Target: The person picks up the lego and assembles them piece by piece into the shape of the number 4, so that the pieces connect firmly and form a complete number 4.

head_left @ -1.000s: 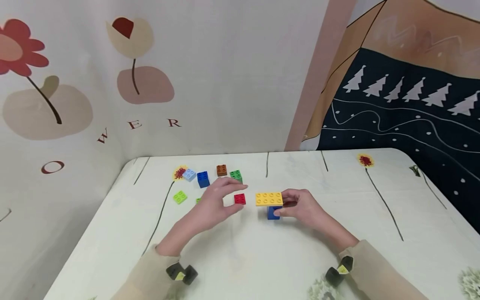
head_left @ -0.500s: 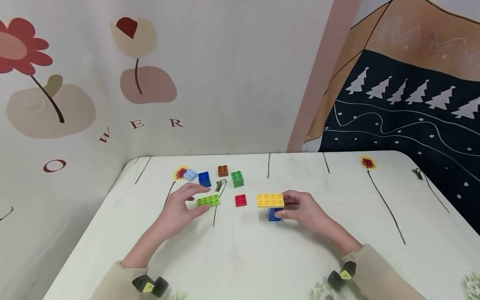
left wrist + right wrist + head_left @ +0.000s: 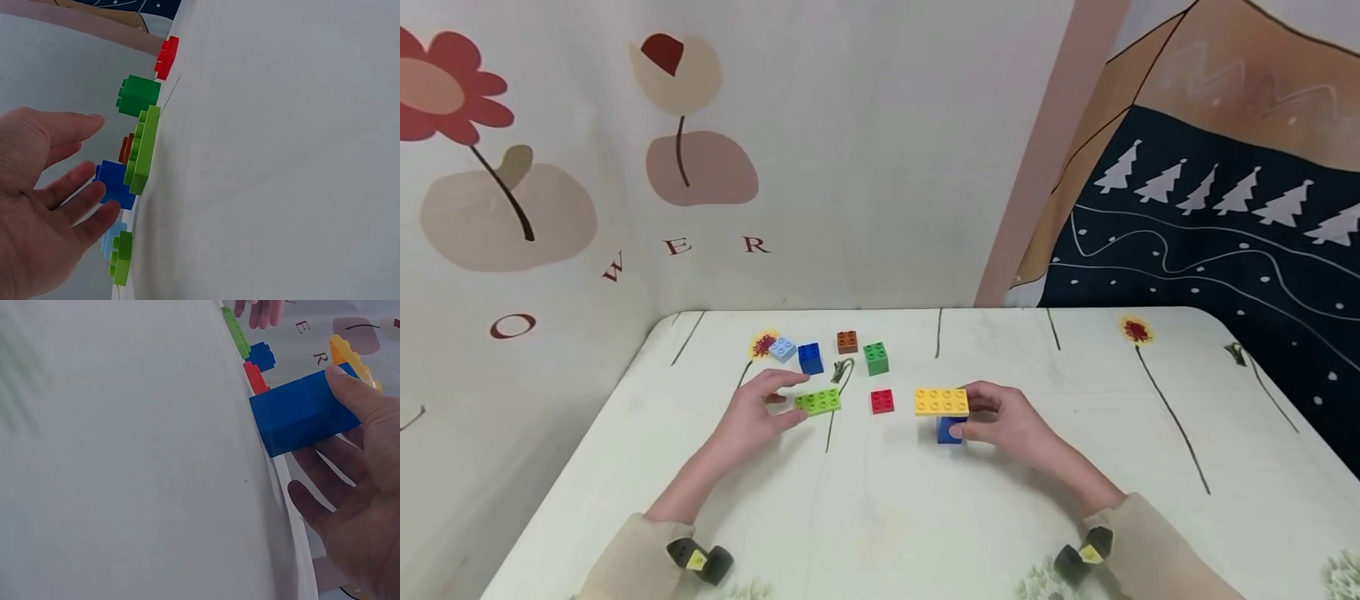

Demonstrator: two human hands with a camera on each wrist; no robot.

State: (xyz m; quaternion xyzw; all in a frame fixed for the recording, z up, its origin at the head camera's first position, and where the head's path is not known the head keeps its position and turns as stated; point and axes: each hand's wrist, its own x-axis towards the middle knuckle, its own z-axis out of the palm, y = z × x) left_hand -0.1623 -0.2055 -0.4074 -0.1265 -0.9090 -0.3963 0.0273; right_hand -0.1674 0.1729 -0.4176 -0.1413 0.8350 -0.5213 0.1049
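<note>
My right hand [image 3: 1011,417] holds a stack of two blue bricks [image 3: 300,415] near their top, thumb on one side and fingers on the other. A long yellow brick [image 3: 942,402] sits across the top of that stack, jutting out to the left. Just left of a long lime green brick [image 3: 818,402], my left hand [image 3: 748,421] hovers with thumb and fingers spread. The left wrist view shows a gap between this hand and the brick. A small red brick [image 3: 882,401] lies between the lime brick and the stack.
Behind the left hand stand a dark blue brick [image 3: 810,358], a light blue brick [image 3: 782,349], a brown brick [image 3: 847,342] and a green brick [image 3: 876,358]. A smaller lime brick [image 3: 122,258] shows in the left wrist view. A patterned cloth covers the table [image 3: 880,517].
My left hand has moved left from near the red brick to beside the long lime brick, then drawn back slightly. My right hand stays on the blue stack.
</note>
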